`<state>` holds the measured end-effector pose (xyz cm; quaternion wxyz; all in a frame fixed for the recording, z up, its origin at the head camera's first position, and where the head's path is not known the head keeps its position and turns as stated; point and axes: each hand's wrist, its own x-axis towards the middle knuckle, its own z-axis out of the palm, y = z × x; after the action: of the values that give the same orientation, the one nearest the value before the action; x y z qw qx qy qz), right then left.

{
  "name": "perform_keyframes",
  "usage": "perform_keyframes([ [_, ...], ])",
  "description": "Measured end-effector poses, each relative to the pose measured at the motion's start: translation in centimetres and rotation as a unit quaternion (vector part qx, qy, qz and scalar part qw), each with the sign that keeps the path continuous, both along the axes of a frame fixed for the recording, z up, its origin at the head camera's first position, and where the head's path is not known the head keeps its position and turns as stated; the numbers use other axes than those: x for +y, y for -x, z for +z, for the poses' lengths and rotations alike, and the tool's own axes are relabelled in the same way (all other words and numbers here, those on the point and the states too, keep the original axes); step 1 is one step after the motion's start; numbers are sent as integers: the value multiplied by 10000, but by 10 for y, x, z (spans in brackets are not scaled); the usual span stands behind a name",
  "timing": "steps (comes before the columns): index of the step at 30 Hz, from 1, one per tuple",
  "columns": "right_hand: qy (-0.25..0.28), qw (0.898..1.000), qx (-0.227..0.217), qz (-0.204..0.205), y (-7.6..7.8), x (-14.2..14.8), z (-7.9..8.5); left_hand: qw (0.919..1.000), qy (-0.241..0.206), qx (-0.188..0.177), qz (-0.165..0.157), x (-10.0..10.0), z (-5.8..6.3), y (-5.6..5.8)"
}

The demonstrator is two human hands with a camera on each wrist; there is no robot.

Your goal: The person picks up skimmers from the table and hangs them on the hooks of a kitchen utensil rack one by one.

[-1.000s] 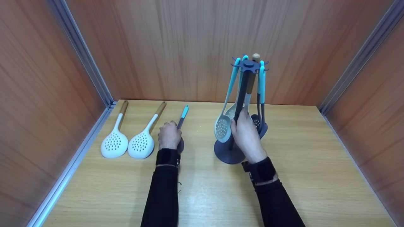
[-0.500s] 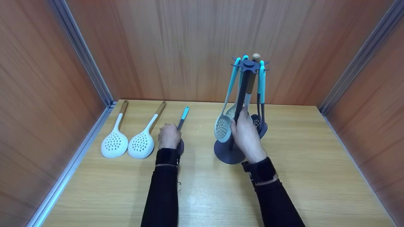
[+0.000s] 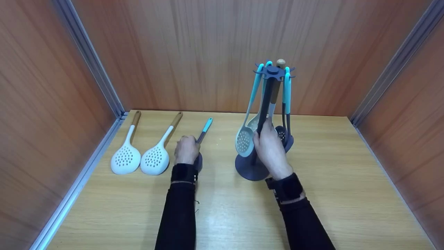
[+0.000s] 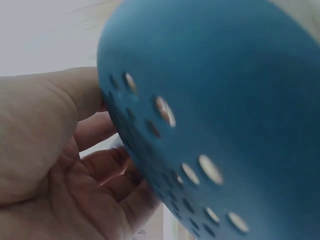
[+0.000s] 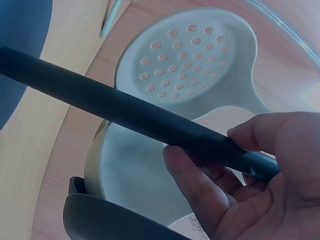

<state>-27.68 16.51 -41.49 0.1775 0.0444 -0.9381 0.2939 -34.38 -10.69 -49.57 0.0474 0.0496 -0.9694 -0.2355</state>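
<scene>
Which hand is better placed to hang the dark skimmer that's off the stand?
Probably the left hand: its thumb and fingers grip the skimmer. The right hand is farther away and occupied, gripping the stand's pole.

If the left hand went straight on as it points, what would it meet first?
Probably the back panel, though the left hand might brush the nearer white turner's brown handle on the way; depth is unclear.

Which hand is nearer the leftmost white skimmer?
Left. The left hand is right of the leftmost skimmer, the other skimmer between them; the right hand, gripping the stand, is farther right.
</scene>
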Motion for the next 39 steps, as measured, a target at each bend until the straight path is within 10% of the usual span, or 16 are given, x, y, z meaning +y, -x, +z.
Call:
perform_keyframes([
  [39,98,9999,-40,-23,1,0,0,9815,-1217,1381,-528,11,36,1],
])
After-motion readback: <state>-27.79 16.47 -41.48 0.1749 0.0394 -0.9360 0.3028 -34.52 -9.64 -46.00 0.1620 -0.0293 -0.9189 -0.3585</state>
